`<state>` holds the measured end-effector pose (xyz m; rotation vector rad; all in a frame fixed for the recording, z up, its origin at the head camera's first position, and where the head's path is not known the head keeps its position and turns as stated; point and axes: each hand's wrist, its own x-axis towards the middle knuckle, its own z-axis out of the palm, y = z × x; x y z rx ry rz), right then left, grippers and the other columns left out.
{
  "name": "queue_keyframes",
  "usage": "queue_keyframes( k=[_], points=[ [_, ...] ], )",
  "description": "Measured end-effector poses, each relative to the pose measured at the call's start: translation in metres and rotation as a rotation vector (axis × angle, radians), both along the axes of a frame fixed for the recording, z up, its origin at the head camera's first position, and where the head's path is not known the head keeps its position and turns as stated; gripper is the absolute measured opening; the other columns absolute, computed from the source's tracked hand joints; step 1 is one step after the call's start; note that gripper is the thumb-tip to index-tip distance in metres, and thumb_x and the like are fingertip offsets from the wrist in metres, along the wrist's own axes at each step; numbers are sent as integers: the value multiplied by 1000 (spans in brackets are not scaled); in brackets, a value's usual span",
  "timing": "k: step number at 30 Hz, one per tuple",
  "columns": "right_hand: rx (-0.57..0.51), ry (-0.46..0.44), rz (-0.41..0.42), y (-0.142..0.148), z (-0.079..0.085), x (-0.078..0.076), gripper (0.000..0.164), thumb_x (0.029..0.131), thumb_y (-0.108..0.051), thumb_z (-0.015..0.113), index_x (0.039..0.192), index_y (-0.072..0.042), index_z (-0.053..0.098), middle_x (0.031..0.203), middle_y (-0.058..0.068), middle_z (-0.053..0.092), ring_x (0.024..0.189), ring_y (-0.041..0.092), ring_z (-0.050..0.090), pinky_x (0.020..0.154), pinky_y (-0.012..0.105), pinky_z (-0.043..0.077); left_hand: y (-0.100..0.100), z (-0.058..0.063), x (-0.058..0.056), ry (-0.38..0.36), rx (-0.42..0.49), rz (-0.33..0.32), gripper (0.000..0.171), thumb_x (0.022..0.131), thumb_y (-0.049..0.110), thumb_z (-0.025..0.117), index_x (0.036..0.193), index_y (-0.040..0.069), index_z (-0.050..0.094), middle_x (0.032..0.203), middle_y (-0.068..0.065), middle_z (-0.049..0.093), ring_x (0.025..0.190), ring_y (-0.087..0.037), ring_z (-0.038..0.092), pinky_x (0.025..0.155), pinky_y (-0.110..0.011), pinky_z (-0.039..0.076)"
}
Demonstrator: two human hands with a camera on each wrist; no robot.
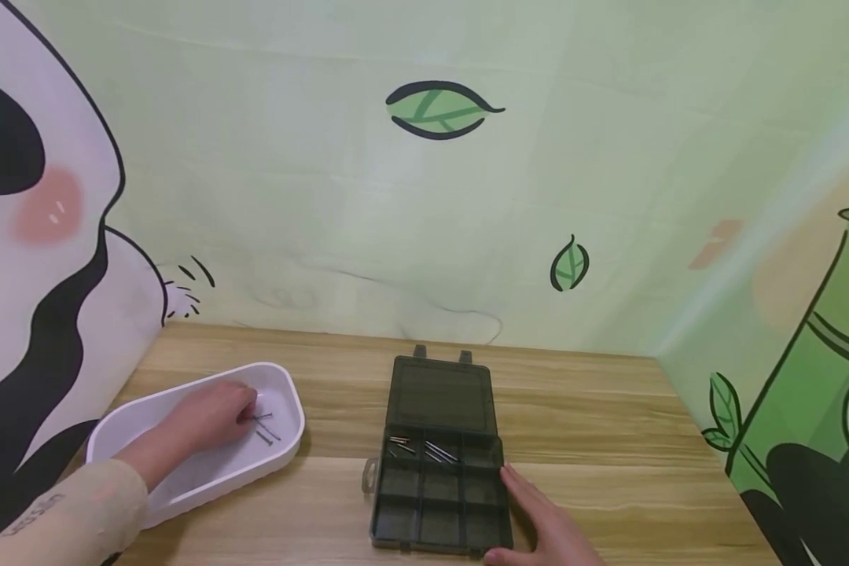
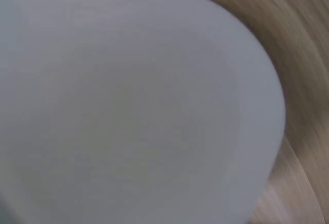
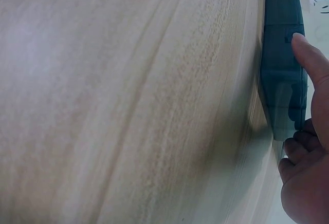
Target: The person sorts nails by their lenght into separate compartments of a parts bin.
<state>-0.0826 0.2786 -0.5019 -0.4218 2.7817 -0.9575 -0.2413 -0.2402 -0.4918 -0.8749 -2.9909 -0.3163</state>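
My left hand [image 1: 219, 413] reaches into a white tray [image 1: 293, 377], its fingers bent down beside several thin screws [image 1: 265, 438]. The fingertips are hidden, so whether they pinch a screw cannot be told. The tray's blurred white side [image 2: 144, 100] fills most of the left wrist view. My right hand [image 1: 548, 527] holds the near right corner of a dark see-through compartment box [image 1: 442, 523]. Its thumb [image 3: 308, 57] rests on the front edge, with the other fingers at the right side. Screws lie in the box's far left and far middle compartments.
The box's lid [image 1: 442, 397] lies folded back, away from me, with two latches at its far edge. A loop-like tab [image 1: 369, 476] sticks out at the box's left. Wood-grain tabletop [image 1: 573, 409] surrounds the box, and a printed cloth backdrop [image 1: 311, 196] rises behind.
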Motion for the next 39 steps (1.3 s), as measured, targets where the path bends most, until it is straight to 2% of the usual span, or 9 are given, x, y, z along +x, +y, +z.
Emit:
queue_keyframes(
  k=[4, 6, 10, 12, 15, 20, 27, 34, 39],
  points=[
    [-1, 0, 4, 0, 1, 0, 113, 80, -60, 87, 165, -6, 36, 169, 21, 37, 151, 48, 40, 113, 71, 37, -4, 7, 0, 17, -30, 15, 27, 79, 1, 79, 77, 16, 56, 72, 5, 48, 67, -14, 43, 62, -32, 40],
    [-3, -9, 3, 1, 1, 0, 113, 80, -60, 87, 166, -6, 36, 169, 21, 37, 151, 49, 39, 113, 71, 37, -6, 11, 0, 80, -40, 4, 28, 78, 0, 78, 75, 16, 55, 72, 5, 48, 66, -15, 44, 59, -32, 40],
    [-6, -25, -1, 0, 2, 0, 113, 80, -60, 87, 166, -6, 36, 169, 21, 36, 151, 49, 39, 114, 71, 36, -8, 18, 2, 254, -70, -47, 28, 75, -3, 76, 75, 13, 53, 72, 2, 48, 66, -18, 46, 54, -33, 42],
    [-6, -26, 1, 0, 2, -1, 113, 80, -59, 87, 166, -6, 35, 169, 22, 36, 151, 49, 38, 113, 72, 36, -9, 23, 3, 306, -80, -63, 27, 75, -2, 77, 76, 12, 54, 73, 1, 48, 67, -19, 46, 54, -33, 43],
    [-4, -28, 1, 0, 3, -1, 113, 81, -59, 87, 166, -6, 35, 169, 22, 36, 151, 50, 39, 113, 72, 36, -7, 31, 4, 316, -73, -61, 25, 76, -2, 78, 78, 11, 56, 73, 1, 48, 68, -18, 46, 55, -31, 43],
    [-2, -47, -4, 0, 4, -1, 113, 81, -58, 87, 166, -6, 35, 169, 22, 36, 151, 50, 38, 114, 72, 35, -5, 43, 5, 290, -57, -61, 24, 77, -2, 77, 78, 12, 58, 74, 3, 49, 71, -17, 47, 58, -31, 44],
    [-4, -48, 2, -1, 3, -1, 112, 81, -58, 87, 166, -6, 35, 169, 23, 36, 151, 52, 38, 113, 73, 36, 0, 56, 9, 332, -59, -145, 24, 77, -2, 73, 79, 14, 55, 75, 2, 50, 71, -17, 49, 59, -32, 46],
    [-10, -36, 6, -1, 3, -1, 113, 81, -57, 88, 166, -5, 34, 168, 25, 35, 150, 53, 37, 113, 74, 35, 17, 75, 15, 329, -93, -175, 26, 79, -3, 78, 79, 14, 58, 74, 5, 49, 69, -13, 46, 59, -27, 44],
    [-12, -63, -8, -2, 4, 0, 114, 80, -57, 88, 166, -5, 34, 168, 24, 35, 151, 53, 37, 113, 74, 35, 37, 83, 18, 401, -64, -256, 29, 75, -6, 74, 74, 15, 54, 70, 6, 45, 65, -12, 45, 56, -25, 41]
  ],
)
